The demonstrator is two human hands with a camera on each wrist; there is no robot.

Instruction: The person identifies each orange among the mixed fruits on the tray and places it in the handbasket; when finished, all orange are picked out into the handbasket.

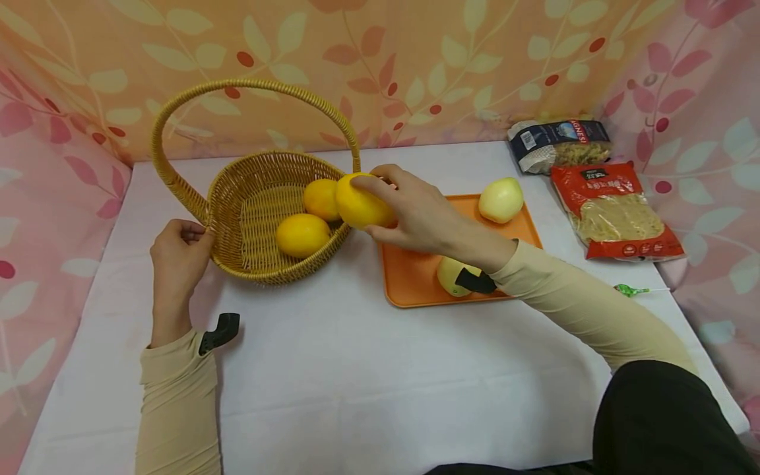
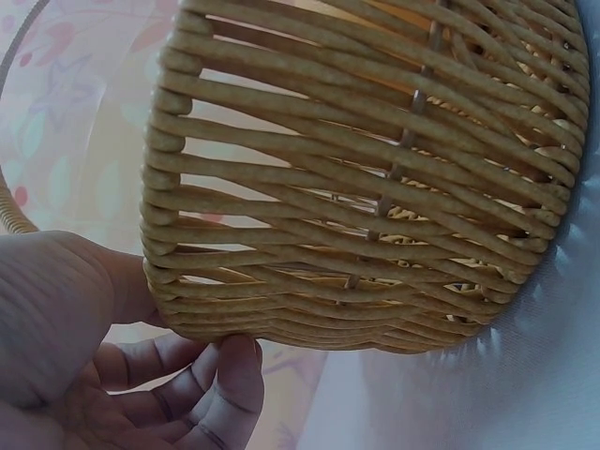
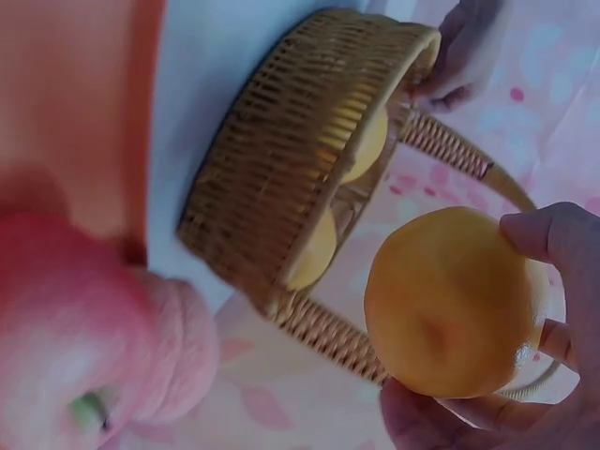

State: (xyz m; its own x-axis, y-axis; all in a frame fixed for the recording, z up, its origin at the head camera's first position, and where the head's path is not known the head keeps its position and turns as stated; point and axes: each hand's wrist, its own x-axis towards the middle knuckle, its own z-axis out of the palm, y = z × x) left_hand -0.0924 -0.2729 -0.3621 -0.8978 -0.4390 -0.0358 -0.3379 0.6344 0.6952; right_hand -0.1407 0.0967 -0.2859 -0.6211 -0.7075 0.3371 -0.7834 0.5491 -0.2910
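Note:
A woven wicker basket with a tall hoop handle stands on the white table and holds two oranges. My right hand grips a third orange just above the basket's right rim; the right wrist view shows the same orange in my fingers with the basket beyond. My left hand rests with curled fingers against the basket's left side at the handle's base; in the left wrist view its fingers touch the basket wall.
An orange tray right of the basket carries two pale apples, one partly hidden under my right wrist. Two food packets lie at the back right. A small green object lies near the right edge. Patterned cloth walls surround the table.

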